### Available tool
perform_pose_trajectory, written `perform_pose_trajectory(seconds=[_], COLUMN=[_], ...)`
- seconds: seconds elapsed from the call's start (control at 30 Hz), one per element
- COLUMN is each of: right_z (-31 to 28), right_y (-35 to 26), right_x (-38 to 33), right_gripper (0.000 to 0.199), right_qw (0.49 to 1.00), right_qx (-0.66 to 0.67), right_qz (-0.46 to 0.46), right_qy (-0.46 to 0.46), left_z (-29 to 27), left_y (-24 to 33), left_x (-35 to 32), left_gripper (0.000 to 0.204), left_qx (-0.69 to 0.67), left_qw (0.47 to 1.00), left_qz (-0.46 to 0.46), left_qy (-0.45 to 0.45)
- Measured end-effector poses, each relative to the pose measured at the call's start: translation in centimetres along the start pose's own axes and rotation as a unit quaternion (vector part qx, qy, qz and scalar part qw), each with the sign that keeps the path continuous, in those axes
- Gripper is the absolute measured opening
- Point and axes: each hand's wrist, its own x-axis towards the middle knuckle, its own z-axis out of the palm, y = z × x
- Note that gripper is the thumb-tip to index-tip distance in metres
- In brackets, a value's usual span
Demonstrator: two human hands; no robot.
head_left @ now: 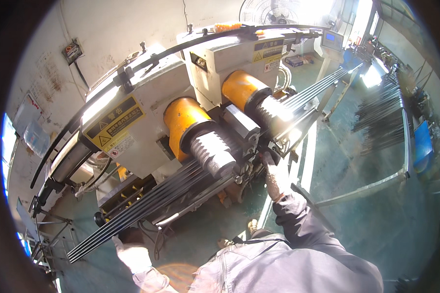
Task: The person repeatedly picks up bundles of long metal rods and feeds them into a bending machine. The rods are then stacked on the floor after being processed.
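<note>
left hand (133,255) at lower side of the metal rod bundle (132,217), near its free end; fingers partly in shadow, can't tell if grip is closed. bundle runs along the machine's (154,124) front edge, by the left ribbed roller (212,152), sticking out past the left corner. right hand (275,178) at front edge, just below the right ribbed roller (274,115); grip state unreadable too.

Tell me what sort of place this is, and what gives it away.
Most likely a metalworking workshop: there is a bulky machine with orange cylinders and warning labels, long thin bars lying along it, and many more dark rods at the right.
</note>
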Motion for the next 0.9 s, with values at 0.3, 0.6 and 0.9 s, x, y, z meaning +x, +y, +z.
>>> perform_pose_trajectory(seconds=[0.3,0.6,0.9], right_z=[3.8,4.4,4.5], right_y=[-3.4,-3.1,-2.0], right_x=[5.3,7.6,10.1], right_gripper=[0.04,0.06,0.033], right_qw=[0.942,0.946,0.972], right_qx=[0.292,0.281,0.197], right_qz=[0.164,0.158,0.114], right_qy=[0.019,-0.046,-0.053], left_z=[7.3,12.8,27.6], left_y=[0.4,5.0,10.7], left_x=[2.1,1.8,4.4], left_gripper=[0.051,0.047,0.036], left_qx=[-0.022,0.199,0.425], left_qw=[0.971,0.933,0.818], left_qz=[0.147,0.254,0.363], left_qy=[0.186,0.16,0.137])
